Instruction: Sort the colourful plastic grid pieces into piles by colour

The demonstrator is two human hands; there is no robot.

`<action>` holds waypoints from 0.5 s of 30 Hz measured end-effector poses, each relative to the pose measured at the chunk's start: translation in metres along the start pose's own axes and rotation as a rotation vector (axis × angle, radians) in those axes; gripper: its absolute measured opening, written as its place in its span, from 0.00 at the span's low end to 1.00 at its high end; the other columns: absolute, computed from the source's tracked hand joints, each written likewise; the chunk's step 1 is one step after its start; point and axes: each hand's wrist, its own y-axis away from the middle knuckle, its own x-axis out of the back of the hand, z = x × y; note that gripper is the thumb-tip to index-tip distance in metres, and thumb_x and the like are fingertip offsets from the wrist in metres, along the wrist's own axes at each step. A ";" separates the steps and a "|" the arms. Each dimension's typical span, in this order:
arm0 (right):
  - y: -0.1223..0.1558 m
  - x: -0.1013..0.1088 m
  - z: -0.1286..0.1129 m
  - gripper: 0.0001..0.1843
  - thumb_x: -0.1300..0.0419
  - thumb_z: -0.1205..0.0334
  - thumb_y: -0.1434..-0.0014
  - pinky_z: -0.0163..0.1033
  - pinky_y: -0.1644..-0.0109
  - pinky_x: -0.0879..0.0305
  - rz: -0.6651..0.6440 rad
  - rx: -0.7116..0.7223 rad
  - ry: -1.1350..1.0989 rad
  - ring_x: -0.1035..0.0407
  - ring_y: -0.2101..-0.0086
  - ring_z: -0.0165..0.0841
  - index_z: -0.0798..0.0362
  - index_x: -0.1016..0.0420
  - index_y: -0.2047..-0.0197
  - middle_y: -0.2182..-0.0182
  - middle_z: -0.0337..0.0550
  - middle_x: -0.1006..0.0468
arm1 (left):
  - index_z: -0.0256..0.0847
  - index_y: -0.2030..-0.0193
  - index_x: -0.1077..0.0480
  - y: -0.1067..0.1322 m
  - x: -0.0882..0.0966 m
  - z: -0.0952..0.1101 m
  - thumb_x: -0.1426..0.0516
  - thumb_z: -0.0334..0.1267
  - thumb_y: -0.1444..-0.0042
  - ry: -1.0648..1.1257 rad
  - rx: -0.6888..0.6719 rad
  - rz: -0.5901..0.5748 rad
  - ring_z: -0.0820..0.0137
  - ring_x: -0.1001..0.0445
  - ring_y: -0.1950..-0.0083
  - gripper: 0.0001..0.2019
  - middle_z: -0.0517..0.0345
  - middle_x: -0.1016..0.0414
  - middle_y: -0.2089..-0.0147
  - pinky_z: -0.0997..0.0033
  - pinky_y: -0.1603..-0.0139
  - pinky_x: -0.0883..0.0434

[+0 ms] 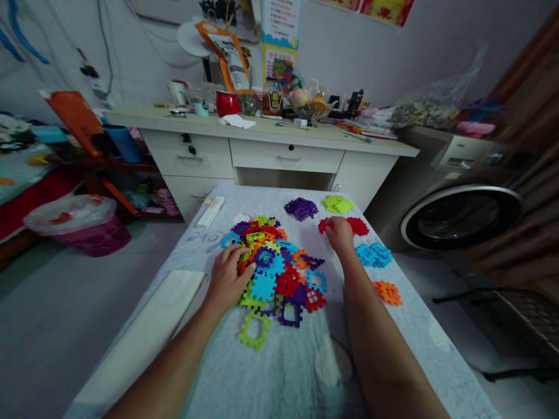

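Observation:
A mixed heap of coloured interlocking plastic tiles (pixel 275 267) lies in the middle of a cloth-covered table (pixel 279 361). My left hand (pixel 227 276) rests on the heap's left edge, fingers curled over some tiles. My right hand (pixel 339 233) reaches to the red pile (pixel 358 226) at the far right, fingertips pinched on a red tile. Sorted piles lie around it: purple (pixel 301 208), lime green (pixel 338 203), blue (pixel 374 254) and orange (pixel 388 293).
A white strip (pixel 148 326) lies along the table's left edge and a small white box (pixel 210 211) at the far left. Beyond stand a cluttered desk (pixel 279 137), a washing machine (pixel 460 215) to the right, and a pink bin (pixel 78 224) on the floor.

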 end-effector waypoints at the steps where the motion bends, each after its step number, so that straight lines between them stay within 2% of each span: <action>1: -0.001 0.003 0.004 0.12 0.45 0.69 0.44 0.39 0.53 0.38 0.031 -0.030 0.025 0.30 0.58 0.38 0.55 0.21 0.61 0.60 0.51 0.22 | 0.43 0.49 0.30 0.000 0.000 0.000 0.45 0.48 0.42 0.001 0.004 -0.002 0.55 0.35 0.39 0.17 0.49 0.33 0.43 0.49 0.36 0.39; 8: -0.002 0.007 0.016 0.14 0.46 0.68 0.42 0.43 0.51 0.37 0.143 -0.113 0.080 0.29 0.58 0.42 0.57 0.20 0.59 0.62 0.53 0.19 | 0.41 0.49 0.30 0.000 0.001 0.001 0.46 0.47 0.42 -0.005 0.006 -0.011 0.54 0.36 0.38 0.18 0.47 0.33 0.43 0.49 0.36 0.39; 15: -0.003 0.008 0.015 0.15 0.47 0.71 0.45 0.39 0.54 0.37 0.084 -0.096 0.105 0.28 0.58 0.40 0.57 0.20 0.60 0.60 0.54 0.20 | 0.43 0.49 0.30 0.000 0.001 0.001 0.45 0.47 0.42 0.005 0.010 -0.007 0.55 0.35 0.39 0.17 0.49 0.33 0.42 0.49 0.36 0.39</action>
